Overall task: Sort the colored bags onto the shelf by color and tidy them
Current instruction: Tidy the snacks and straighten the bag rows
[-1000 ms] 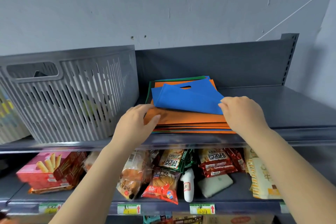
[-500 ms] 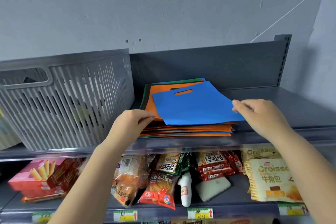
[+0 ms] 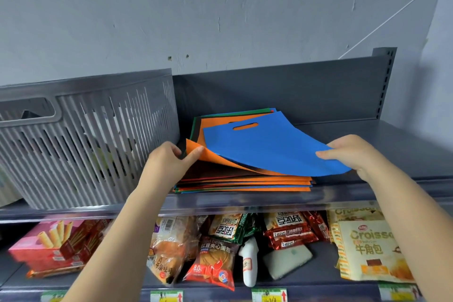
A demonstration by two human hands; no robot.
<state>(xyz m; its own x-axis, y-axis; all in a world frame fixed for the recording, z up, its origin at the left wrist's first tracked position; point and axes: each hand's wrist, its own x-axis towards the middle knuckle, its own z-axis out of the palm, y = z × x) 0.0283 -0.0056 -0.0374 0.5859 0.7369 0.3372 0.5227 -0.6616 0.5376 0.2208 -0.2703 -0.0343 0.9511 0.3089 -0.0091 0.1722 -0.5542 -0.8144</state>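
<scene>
A stack of flat bags [image 3: 245, 182] lies at the centre of the frame on the top shelf [image 3: 392, 144], just right of a grey slatted basket [image 3: 85, 140] that fills the left side. The stack shows orange, blue, black, red and green edges mixed together, not grouped by colour.

The blue bag [image 3: 267, 147] sits on top, its cut-out handle toward the back panel. Its near right corner is lifted off the stack. The right hand [image 3: 353, 154], at centre right, pinches that corner: the thumb lies on top of the fabric and the fingers curl under it.

The left hand [image 3: 166, 162], at centre left, pinches the near left corner of an orange bag [image 3: 213, 154] that lies directly under the blue one. The thumb presses on the orange corner from above with the fingers curled beneath, and this corner is raised too, so a dark bag shows in the gap below.

In the lower part of the frame, the next shelf down holds snack packets [image 3: 215, 262], a pink box [image 3: 56, 247] at lower left, a croissant pack [image 3: 370, 250] at lower right, and a white bottle [image 3: 250, 262] near the middle. Price tags [image 3: 269, 295] line the bottom edge.
</scene>
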